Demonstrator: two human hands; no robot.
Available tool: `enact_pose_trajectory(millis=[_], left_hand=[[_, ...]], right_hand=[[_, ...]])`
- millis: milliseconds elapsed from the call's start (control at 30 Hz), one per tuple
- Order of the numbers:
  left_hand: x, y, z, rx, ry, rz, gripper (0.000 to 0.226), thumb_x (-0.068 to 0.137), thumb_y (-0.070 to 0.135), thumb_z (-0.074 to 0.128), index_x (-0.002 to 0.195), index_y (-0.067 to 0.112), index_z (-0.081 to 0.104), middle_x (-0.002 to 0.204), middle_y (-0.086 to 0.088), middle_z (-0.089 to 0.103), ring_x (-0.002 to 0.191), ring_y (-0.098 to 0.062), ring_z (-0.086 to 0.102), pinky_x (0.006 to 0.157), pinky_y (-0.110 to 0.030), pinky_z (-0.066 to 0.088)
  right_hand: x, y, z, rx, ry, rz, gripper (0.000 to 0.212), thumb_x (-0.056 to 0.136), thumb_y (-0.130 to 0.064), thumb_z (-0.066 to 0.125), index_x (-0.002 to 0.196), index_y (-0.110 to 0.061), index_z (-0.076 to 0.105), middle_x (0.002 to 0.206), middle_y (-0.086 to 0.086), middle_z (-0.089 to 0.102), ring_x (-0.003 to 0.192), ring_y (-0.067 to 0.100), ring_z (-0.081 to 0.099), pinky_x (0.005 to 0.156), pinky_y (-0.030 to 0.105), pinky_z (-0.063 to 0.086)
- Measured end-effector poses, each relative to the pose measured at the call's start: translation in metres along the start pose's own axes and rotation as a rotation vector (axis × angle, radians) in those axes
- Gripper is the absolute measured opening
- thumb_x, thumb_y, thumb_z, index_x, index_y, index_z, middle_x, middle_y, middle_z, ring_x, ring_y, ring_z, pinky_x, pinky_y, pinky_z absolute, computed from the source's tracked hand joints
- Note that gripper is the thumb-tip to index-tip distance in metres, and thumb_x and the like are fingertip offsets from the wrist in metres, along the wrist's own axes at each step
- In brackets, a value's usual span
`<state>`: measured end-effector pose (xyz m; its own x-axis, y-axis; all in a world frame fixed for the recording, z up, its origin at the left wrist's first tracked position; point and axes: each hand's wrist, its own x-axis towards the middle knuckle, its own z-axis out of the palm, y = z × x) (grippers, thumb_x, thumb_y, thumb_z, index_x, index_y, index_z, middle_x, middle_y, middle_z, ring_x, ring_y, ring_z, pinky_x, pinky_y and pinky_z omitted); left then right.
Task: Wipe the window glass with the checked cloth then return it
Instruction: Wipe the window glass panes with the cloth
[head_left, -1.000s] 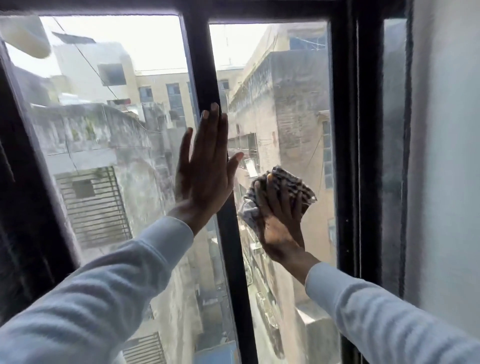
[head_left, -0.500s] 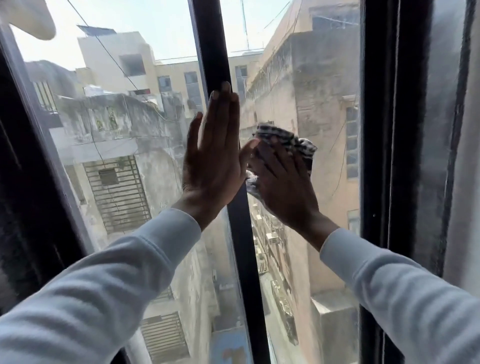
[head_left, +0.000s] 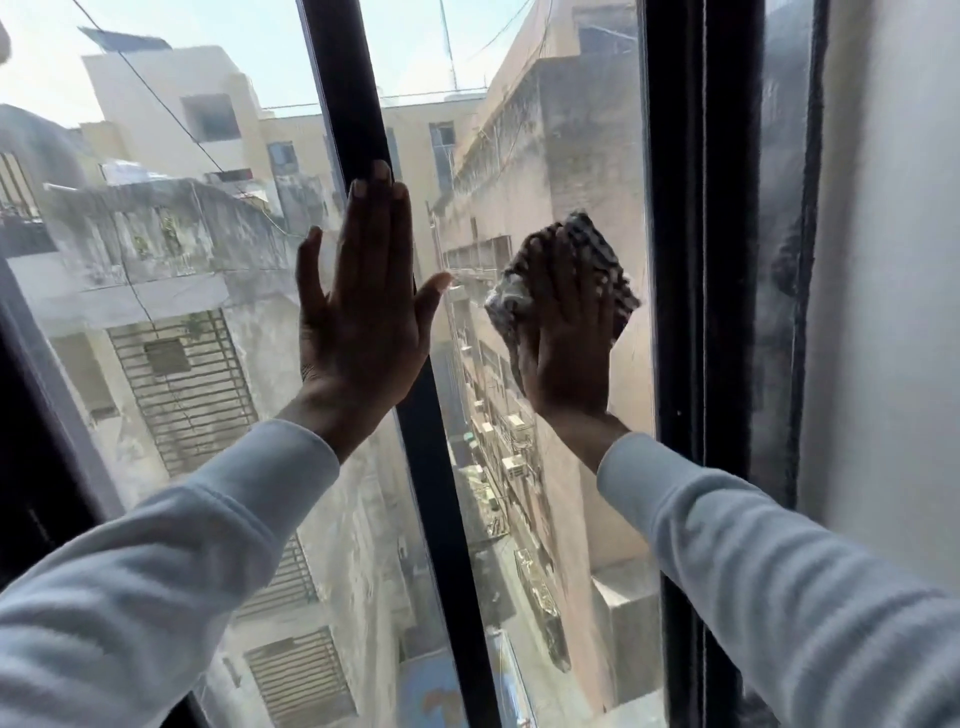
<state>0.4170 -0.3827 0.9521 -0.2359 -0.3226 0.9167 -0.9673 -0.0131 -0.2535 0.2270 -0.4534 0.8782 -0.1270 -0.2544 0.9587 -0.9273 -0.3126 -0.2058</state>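
I see 2 hands up against a window. My left hand (head_left: 363, 306) is flat and spread, grip wide with nothing in it, palm on the dark centre mullion (head_left: 431, 467), fingers pointing up and overlapping both the bar and the left pane (head_left: 171, 291). My right hand (head_left: 569, 338) is pressing the checked cloth (head_left: 587, 244) onto the right pane of window glass (head_left: 566, 130); grip is laid over the bunched cloth, fingers curved on it, holding it against the glass. The cloth sticks out above and to both sides of the fingers, black and white check, crumpled, its right corner just beside the dark right frame (head_left: 675, 364). It sits at about the same height as the left palm, well apart from the pane's top and bottom. Both arms wear light grey sleeves (head_left: 779, 587), reaching in from the bottom corners. Through the glass: pale concrete buildings (head_left: 156, 135), a louvred vent (head_left: 182, 384), an alley far below. A white wall (head_left: 893, 312) runs down the right edge, past the frame. The left pane looks hazy and smeared.
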Motion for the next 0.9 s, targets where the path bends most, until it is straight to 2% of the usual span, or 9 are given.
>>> enact_pose_trajectory(millis=[100,200,267,433,533,633,767,833,900], left_hand=[[0.0,0.0,-0.002,0.01,-0.007,0.0,0.076,0.118,0.054,0.017,0.177,0.011,-0.004,0.187,-0.008,-0.006,0.175,-0.021,0.001,0.133,-0.047,-0.006],[-0.003,0.003,-0.003,0.017,0.009,-0.018,0.075,0.119,0.053,0.017,0.177,0.01,-0.004,0.187,-0.008,-0.005,0.175,-0.021,0.002,0.136,-0.049,-0.003],[-0.004,0.006,-0.004,0.012,-0.001,-0.032,0.075,0.119,0.053,0.017,0.177,0.012,-0.006,0.187,-0.006,-0.006,0.175,-0.02,0.001,0.136,-0.05,-0.007],[-0.005,0.004,-0.012,-0.037,-0.064,-0.026,0.073,0.118,0.053,0.013,0.177,0.017,-0.012,0.187,-0.001,-0.013,0.174,-0.017,-0.006,0.125,-0.047,-0.01],[-0.006,-0.001,-0.02,-0.073,-0.095,-0.004,0.071,0.119,0.049,0.017,0.177,0.018,-0.011,0.187,0.001,-0.014,0.174,-0.015,-0.007,0.134,-0.048,-0.006],[-0.004,-0.004,-0.027,-0.218,-0.134,-0.015,0.071,0.117,0.032,0.031,0.178,0.019,-0.005,0.187,0.003,-0.01,0.174,-0.012,-0.003,0.138,-0.053,0.011],[-0.013,-0.001,-0.035,-0.433,-0.151,-0.05,0.085,0.104,0.011,0.045,0.178,0.017,0.004,0.188,0.001,-0.003,0.174,-0.013,0.004,0.134,-0.043,0.017],[-0.033,0.003,-0.034,-0.577,-0.144,-0.068,0.08,0.104,0.005,0.047,0.177,0.015,0.016,0.187,-0.002,0.009,0.173,-0.018,0.013,0.133,-0.041,0.024],[-0.065,0.014,-0.029,-0.761,-0.128,-0.114,0.063,0.106,0.003,0.051,0.168,0.014,0.041,0.177,-0.004,0.036,0.161,-0.027,0.038,0.126,-0.042,0.041]], right_hand=[[-0.066,-0.026,0.001,0.098,-0.332,0.057,0.069,0.111,-0.057,0.038,0.172,-0.029,0.022,0.18,0.003,0.022,0.167,0.035,0.023,0.135,0.041,0.006],[-0.04,-0.021,0.003,-0.069,-0.179,-0.395,0.065,0.113,-0.058,0.023,0.171,-0.03,0.027,0.182,0.001,0.018,0.168,0.034,0.022,0.134,0.064,0.015],[0.003,-0.009,0.002,-0.103,-0.047,-0.456,0.061,0.115,-0.053,0.025,0.169,-0.027,0.034,0.179,0.005,0.03,0.164,0.035,0.032,0.13,0.065,0.027],[0.019,0.015,-0.004,0.077,0.129,-0.2,0.046,0.118,-0.031,0.04,0.161,-0.019,0.051,0.168,0.007,0.049,0.158,0.029,0.044,0.129,0.053,0.039],[-0.02,-0.006,-0.006,0.063,0.165,0.06,0.044,0.113,-0.026,0.052,0.156,-0.023,0.058,0.155,0.007,0.065,0.134,0.029,0.07,0.099,0.047,0.065],[-0.06,-0.028,-0.012,0.007,0.051,0.086,0.048,0.103,-0.02,0.069,0.15,-0.026,0.064,0.135,0.009,0.079,0.096,0.031,0.082,0.064,0.04,0.066],[-0.107,-0.024,-0.034,0.023,-0.242,-0.235,0.043,0.101,-0.034,0.076,0.143,-0.029,0.071,0.147,-0.004,0.071,0.109,0.022,0.082,0.075,0.038,0.07],[-0.133,-0.024,-0.048,0.196,-0.391,-0.055,0.041,0.101,-0.029,0.077,0.141,-0.037,0.072,0.144,-0.007,0.073,0.118,0.022,0.079,0.087,0.037,0.069],[-0.144,-0.029,-0.065,0.522,-0.442,0.454,0.033,0.104,-0.026,0.072,0.132,-0.044,0.076,0.12,-0.002,0.084,0.113,0.034,0.079,0.085,0.039,0.069]])
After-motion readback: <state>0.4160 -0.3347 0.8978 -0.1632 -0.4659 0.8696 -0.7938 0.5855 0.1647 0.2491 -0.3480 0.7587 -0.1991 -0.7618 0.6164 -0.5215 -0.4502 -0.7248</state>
